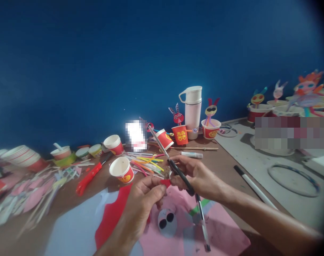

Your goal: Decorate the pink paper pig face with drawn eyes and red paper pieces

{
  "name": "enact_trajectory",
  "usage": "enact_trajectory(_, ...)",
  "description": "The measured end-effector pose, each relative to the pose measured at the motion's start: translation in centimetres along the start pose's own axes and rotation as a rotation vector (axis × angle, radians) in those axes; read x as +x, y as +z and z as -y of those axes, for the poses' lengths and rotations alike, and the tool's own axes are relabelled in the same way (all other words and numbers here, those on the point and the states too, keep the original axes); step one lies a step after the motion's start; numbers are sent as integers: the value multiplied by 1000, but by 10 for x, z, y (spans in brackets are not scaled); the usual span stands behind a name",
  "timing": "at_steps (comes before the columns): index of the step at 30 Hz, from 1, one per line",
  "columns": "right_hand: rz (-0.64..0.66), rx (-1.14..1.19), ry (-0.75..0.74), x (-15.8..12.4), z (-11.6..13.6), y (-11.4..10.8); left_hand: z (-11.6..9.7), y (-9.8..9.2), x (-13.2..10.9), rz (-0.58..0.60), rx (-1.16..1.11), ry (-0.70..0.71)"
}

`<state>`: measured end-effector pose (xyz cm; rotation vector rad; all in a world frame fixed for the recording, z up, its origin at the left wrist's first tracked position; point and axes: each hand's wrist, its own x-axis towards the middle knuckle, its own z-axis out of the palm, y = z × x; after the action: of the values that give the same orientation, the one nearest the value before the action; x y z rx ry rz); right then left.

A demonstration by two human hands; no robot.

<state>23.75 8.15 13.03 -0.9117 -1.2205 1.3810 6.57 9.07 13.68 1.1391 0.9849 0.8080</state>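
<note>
Between the fingertips of my left hand is a small piece of red paper. My right hand grips a pair of scissors by the black handles, blades pointing up and away; its thumb and fingertips meet the red piece's right edge. Under both hands lies pink paper. On it rest a pale round cutout with two black ovals and a pen. A larger red paper sheet and a white sheet are beside my left forearm, which partly covers the red one.
Paper cups, colored strips and a red-handled tool lie beyond my left hand. A white thermos and cup figures stand by the blue wall. A marker lies at right. Cut strips are heaped at left.
</note>
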Motion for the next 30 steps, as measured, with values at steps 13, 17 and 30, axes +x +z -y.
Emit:
enact_trajectory(13, -68, -78, 54, -3, 4, 2, -3, -16, 7, 31, 7, 41)
enact_trajectory(17, -54, -92, 47, -4, 4, 3, -6, -23, 10, 25, 42, 63)
enact_trajectory(30, -16, -79, 6, -4, 0, 7, -8, -10, 3, 126, 198, 8)
